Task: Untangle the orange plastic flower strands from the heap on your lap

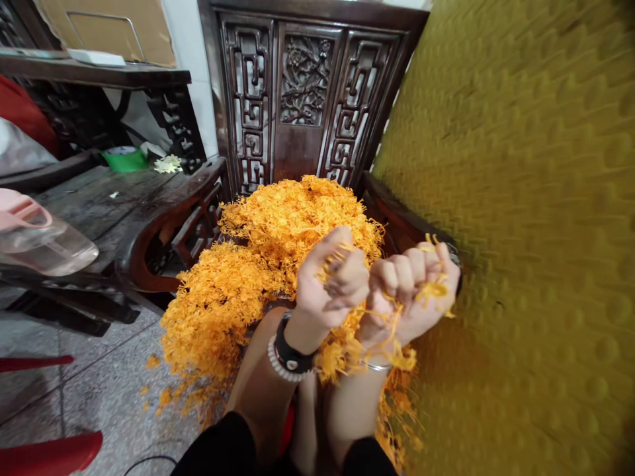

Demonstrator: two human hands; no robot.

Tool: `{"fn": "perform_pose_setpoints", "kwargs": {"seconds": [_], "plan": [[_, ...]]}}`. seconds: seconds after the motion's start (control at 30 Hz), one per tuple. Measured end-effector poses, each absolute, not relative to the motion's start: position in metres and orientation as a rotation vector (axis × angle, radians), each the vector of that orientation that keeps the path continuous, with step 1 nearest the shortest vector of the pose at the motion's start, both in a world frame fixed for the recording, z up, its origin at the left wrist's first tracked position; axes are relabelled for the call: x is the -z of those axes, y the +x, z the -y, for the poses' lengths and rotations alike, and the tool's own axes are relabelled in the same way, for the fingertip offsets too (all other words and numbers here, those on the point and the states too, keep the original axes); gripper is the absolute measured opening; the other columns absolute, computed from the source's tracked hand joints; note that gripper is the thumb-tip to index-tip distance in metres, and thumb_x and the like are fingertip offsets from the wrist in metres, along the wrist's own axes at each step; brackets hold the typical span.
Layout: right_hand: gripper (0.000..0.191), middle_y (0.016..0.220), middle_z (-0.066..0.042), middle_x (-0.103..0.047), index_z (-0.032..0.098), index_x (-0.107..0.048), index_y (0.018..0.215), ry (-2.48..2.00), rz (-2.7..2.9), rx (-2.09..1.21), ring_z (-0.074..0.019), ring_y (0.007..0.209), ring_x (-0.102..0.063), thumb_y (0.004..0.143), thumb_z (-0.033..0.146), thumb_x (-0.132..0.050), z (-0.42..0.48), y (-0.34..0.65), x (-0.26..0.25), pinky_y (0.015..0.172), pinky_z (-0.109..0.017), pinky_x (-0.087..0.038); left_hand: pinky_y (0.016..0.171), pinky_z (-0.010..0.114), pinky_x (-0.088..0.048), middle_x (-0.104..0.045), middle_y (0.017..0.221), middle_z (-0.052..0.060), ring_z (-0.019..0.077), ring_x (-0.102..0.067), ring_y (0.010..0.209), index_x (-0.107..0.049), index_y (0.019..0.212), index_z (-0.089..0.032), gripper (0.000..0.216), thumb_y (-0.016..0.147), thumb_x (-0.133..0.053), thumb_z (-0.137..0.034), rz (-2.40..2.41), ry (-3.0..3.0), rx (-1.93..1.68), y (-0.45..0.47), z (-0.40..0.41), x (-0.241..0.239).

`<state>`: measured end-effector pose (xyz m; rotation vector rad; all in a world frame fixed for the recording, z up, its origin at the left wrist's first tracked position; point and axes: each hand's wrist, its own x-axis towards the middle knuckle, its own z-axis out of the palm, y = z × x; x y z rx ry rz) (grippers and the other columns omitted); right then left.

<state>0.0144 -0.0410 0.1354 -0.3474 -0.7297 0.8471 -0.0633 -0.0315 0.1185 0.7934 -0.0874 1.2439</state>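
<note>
A big heap of orange stringy tassel material (pixel 258 258) lies over the seat of a carved dark wooden chair (pixel 302 86) and spills toward the floor. My left hand (pixel 330 281), with a black watch and a bead bracelet on the wrist, is closed in a fist on some orange strands. Right beside it, almost touching, my right hand (pixel 414 287) is also closed on a bunch of the orange strands, which hang down past a thin bangle. Both hands are held above the near edge of the heap.
A blurred yellow bumpy sheet (pixel 520 231) fills the right side, close to my right hand. At the left stand a dark wooden table (pixel 99 198) with a green tape roll (pixel 124 158), a clear jug with a pink lid (pixel 34 238), and red stools (pixel 49 453) on the speckled floor.
</note>
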Motion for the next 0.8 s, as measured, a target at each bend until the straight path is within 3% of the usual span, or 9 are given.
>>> {"fn": "perform_pose_setpoints", "kwargs": {"seconds": [0.1, 0.2, 0.4, 0.57, 0.63, 0.73, 0.8], "plan": [[0.045, 0.038, 0.011, -0.012, 0.020, -0.022, 0.050, -0.319, 0.744, -0.819, -0.0040, 0.027, -0.008, 0.087, 0.033, -0.045, 0.045, 0.017, -0.140, 0.027, -0.020, -0.011, 0.026, 0.016, -0.020, -0.021, 0.044, -0.009, 0.0045, -0.017, 0.031, -0.034, 0.063, -0.021, 0.032, 0.088, -0.045, -0.037, 0.099, 0.817, -1.244, -0.061, 0.029, -0.120], [0.042, 0.038, 0.009, -0.022, 0.020, -0.030, 0.050, -0.451, 0.699, -0.674, -0.0051, 0.028, -0.018, 0.088, 0.034, -0.044, 0.046, 0.007, -0.141, 0.028, -0.021, -0.014, 0.034, 0.017, -0.030, -0.032, 0.052, -0.006, 0.0048, -0.030, 0.038, -0.042, 0.067, -0.019, 0.029, 0.088, -0.047, -0.038, -0.117, 1.058, -1.282, -0.053, 0.027, -0.118], [0.037, 0.049, 0.007, -0.031, 0.020, -0.035, 0.055, -0.703, 0.651, -0.273, -0.0060, 0.038, -0.028, 0.087, 0.035, -0.047, 0.035, 0.001, -0.131, 0.038, -0.023, -0.023, 0.046, 0.022, -0.033, -0.039, 0.053, -0.005, 0.0092, -0.039, 0.045, -0.054, 0.092, -0.021, 0.019, 0.091, -0.038, -0.031, -0.624, 1.605, -1.509, -0.056, 0.023, -0.111], [0.038, 0.052, 0.006, -0.033, 0.020, -0.037, 0.055, -0.824, 0.716, -0.174, -0.0075, 0.045, -0.030, 0.087, 0.038, -0.048, 0.034, 0.003, -0.130, 0.045, -0.025, -0.025, 0.048, 0.025, -0.028, -0.035, 0.053, -0.005, 0.0092, -0.035, 0.046, -0.046, 0.070, -0.020, 0.024, 0.090, -0.034, -0.028, -0.520, 1.823, -1.470, -0.064, 0.025, -0.114], [0.038, 0.053, 0.005, -0.031, 0.020, -0.036, 0.055, -0.894, 0.777, -0.151, -0.0077, 0.048, -0.028, 0.086, 0.038, -0.050, 0.037, 0.002, -0.131, 0.047, -0.024, -0.023, 0.048, 0.025, -0.025, -0.031, 0.053, -0.005, 0.0090, -0.031, 0.047, -0.041, 0.064, -0.020, 0.025, 0.086, -0.043, -0.032, -0.536, 1.884, -1.494, -0.064, 0.028, -0.116], [0.044, 0.053, 0.006, -0.023, 0.020, -0.031, 0.051, -0.950, 0.870, -0.213, -0.0076, 0.049, -0.019, 0.085, 0.038, -0.052, 0.040, 0.005, -0.130, 0.045, -0.024, -0.017, 0.049, 0.025, -0.025, -0.030, 0.055, -0.005, 0.0086, -0.029, 0.050, -0.039, 0.060, -0.019, 0.030, 0.081, -0.055, -0.034, -0.547, 1.908, -1.502, -0.062, 0.030, -0.117], [0.048, 0.053, 0.006, -0.019, 0.019, -0.026, 0.049, -0.964, 0.963, -0.343, -0.0065, 0.048, -0.015, 0.083, 0.038, -0.054, 0.041, 0.010, -0.129, 0.043, -0.023, -0.014, 0.049, 0.024, -0.026, -0.033, 0.055, -0.005, 0.0084, -0.031, 0.050, -0.043, 0.062, -0.018, 0.028, 0.086, -0.049, -0.031, -0.513, 1.849, -1.532, -0.061, 0.028, -0.116]]}}
